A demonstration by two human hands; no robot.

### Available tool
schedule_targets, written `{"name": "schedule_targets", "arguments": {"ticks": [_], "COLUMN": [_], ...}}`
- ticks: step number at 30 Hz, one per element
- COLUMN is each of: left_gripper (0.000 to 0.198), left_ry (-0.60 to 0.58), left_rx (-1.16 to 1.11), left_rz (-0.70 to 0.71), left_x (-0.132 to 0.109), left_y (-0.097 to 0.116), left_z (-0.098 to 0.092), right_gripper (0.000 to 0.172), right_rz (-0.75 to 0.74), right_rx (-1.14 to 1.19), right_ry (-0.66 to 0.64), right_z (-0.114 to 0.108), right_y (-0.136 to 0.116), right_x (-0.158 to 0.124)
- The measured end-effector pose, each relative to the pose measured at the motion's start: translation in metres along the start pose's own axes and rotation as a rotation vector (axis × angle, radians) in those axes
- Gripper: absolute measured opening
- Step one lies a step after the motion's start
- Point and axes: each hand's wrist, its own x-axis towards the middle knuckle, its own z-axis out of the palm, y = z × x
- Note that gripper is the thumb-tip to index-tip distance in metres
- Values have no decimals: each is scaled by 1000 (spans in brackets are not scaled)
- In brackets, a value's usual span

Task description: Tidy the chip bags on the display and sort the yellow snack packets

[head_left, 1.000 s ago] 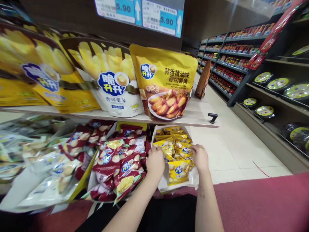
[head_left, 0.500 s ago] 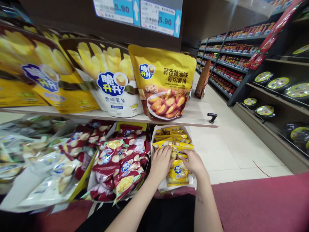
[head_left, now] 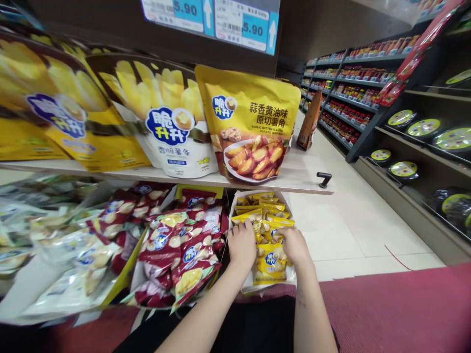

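Both hands are down in a white display box of small yellow snack packets on the low shelf. The left hand lies palm-down on the packets at the box's left side, fingers curled over one packet's top edge; whether it truly grips it I cannot tell. The right hand is just beside it, fingers bent onto the packets in the middle of the box, and again a firm hold is not clear. Between and just below the two hands one yellow packet lies face up at the near end of the box, touching both.

Left of the left hand, a neighbouring box holds dark red snack packets, and further left lie pale, blurred bags. Above the hands runs a shelf board carrying a large yellow pouch of garlic butter potato wedges with a white-and-yellow chip bag to its left. Price tags reading 5.90 hang above those. To the right of the right hand is pale floor tile and an aisle of stocked shelves.
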Motion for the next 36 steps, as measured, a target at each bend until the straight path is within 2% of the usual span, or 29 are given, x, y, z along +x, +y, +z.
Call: {"name": "schedule_targets", "arguments": {"ticks": [3,6,9,11,13,16,20,23,27,32,36], "left_gripper": [29,30,33,28,26,23,19,20,29,27,27], "left_ry": [15,96,208,186,101,-6,10,40,31,-57,-45], "left_rx": [-24,-109,-251,-342,-400,-397,-271,-210,-248,-279,-280], "left_rz": [29,95,194,283,355,421,545,573,559,426,417], "left_x": [2,-9,-42,-71,-95,-110,-103,-99,-99,-92,-94], "left_y": [-1,-7,-9,-6,-1,4,-4,-16,-30,-36,-33], "left_z": [-2,-8,-9,-5,5,25,50,59,53,34,36], "right_gripper": [58,54,34,25,23,23,28,29,28,23,29], "right_rz": [-20,-48,63,218,355,416,451,522,563,526,522], "right_rx": [41,112,143,155,165,139,17,-26,56,114,99], "right_ry": [10,151,388,443,375,236,212,204,177,143,100], "right_z": [1,-11,-24,-26,-20,-4,8,9,9,11,6], "right_y": [0,6,21,32,41,46,47,51,57,57,48], "right_x": [-1,-7,-14,-16,-14,-9,-5,-8,-11,-10,-9]}}
